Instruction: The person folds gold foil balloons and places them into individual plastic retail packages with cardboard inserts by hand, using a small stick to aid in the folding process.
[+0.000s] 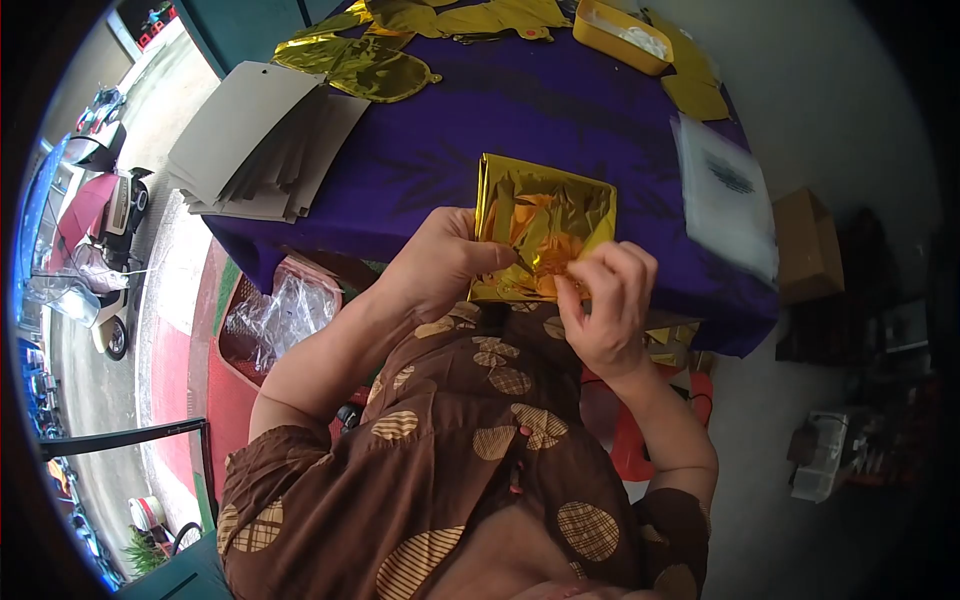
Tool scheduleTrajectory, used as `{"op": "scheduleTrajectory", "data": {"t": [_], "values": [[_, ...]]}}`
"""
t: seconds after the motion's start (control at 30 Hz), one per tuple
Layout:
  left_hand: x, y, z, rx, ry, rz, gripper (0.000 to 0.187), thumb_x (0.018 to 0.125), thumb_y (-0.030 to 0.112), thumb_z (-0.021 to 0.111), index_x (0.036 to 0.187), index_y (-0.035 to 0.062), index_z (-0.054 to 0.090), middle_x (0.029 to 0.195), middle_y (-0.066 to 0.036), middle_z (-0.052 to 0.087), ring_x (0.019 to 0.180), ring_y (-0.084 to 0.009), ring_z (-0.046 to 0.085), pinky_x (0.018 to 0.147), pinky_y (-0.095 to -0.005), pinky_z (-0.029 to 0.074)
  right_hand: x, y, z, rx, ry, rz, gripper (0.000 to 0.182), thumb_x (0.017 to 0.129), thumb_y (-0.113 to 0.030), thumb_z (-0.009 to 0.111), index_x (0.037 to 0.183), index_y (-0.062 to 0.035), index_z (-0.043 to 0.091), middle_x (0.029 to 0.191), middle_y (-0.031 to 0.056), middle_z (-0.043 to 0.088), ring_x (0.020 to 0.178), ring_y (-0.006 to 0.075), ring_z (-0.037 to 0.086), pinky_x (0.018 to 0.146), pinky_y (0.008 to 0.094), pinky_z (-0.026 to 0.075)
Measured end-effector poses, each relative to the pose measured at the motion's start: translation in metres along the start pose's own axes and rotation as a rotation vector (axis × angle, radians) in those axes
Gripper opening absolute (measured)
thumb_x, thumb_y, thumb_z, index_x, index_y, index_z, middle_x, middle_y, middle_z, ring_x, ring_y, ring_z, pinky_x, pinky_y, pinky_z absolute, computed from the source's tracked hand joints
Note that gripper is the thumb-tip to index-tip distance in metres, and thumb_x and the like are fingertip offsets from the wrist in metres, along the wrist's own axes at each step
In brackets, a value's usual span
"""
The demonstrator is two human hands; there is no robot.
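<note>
Your left hand (445,262) and right hand (603,300) both pinch the unlabelled folded gold foil sheet (540,235) on the purple-covered surface (560,120).

A wide stretch of bare purple tablecloth (520,120) lies open beyond the folded gold foil sheet (545,235). To the left a fanned stack of grey cards (255,140) blocks the corner. Gold foil balloons (365,65) and a yellow tray (622,35) crowd the far edge; clear plastic bags (725,195) line the right edge.
</note>
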State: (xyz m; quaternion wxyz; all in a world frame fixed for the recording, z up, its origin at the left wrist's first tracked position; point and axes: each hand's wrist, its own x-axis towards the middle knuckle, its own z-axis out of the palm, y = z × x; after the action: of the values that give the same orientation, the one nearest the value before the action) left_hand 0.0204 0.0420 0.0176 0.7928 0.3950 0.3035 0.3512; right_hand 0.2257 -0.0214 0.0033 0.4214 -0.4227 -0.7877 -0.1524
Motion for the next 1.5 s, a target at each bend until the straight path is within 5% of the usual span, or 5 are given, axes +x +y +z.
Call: {"op": "scheduleTrajectory", "data": {"t": [0.77,1.0,1.1,1.3,1.5], "values": [[0.007,0.011,0.001,-0.279,-0.086,-0.123,0.025,0.092,0.007,0.065,0.11,-0.011,0.065,0.1,-0.018,0.071,0.085,-0.0238,0.072,0.073,-0.0381,0.062,0.033,0.002,-0.021,-0.252,-0.184,-0.364,0.016,0.088,0.003,0.059,0.103,0.006,0.065,0.101,0.0193,0.071,0.099,0.0331,0.07,0.083,0.0401,0.054],[-0.033,0.068,-0.025,0.8,0.268,0.448,0.03,0.092,0.019,0.071,0.112,-0.0026,0.067,0.097,-0.01,0.073,0.087,-0.0168,0.07,0.076,-0.0295,0.055,0.06,0.009,-0.053,-0.017,-0.096,0.094,0.026,0.082,0.012,0.058,0.105,0.0062,0.066,0.098,0.0183,0.071,0.087,0.0353,0.071,0.077,0.0407,0.056],[-0.046,0.089,-0.072,1.578,0.821,1.025,0.027,0.082,0.005,0.073,0.109,0.0039,0.069,0.106,-0.014,0.072,0.09,-0.0289,0.071,0.079,-0.036,0.057,0.047,0.026,-0.074,0.167,-0.022,0.646,0.011,0.091,0.005,0.06,0.099,0.0066,0.068,0.076,0.0057,0.064,0.066,0.0088,0.058,0.06,0.0238,0.045],[-0.083,0.132,-0.128,1.946,1.028,0.301,0.038,0.083,0.025,0.072,0.106,-0.0037,0.06,0.114,-0.017,0.061,0.116,-0.0342,0.055,0.095,-0.0441,0.044,0.024,0.085,-0.078,0.811,0.181,1.033,0.011,0.095,-0.002,0.058,0.098,0.0055,0.067,0.085,0.0021,0.066,0.074,0.0059,0.058,0.07,0.0212,0.047],[-0.097,0.132,-0.123,1.917,0.91,0.495,0.022,0.086,0.015,0.065,0.103,0.0009,0.063,0.1,-0.016,0.064,0.097,-0.037,0.062,0.082,-0.0451,0.049,-0.006,0.111,-0.078,1.002,0.178,1.177,0.015,0.094,-0.006,0.061,0.101,0.0062,0.064,0.094,0.0097,0.069,0.078,0.012,0.064,0.078,0.0253,0.051]]}}
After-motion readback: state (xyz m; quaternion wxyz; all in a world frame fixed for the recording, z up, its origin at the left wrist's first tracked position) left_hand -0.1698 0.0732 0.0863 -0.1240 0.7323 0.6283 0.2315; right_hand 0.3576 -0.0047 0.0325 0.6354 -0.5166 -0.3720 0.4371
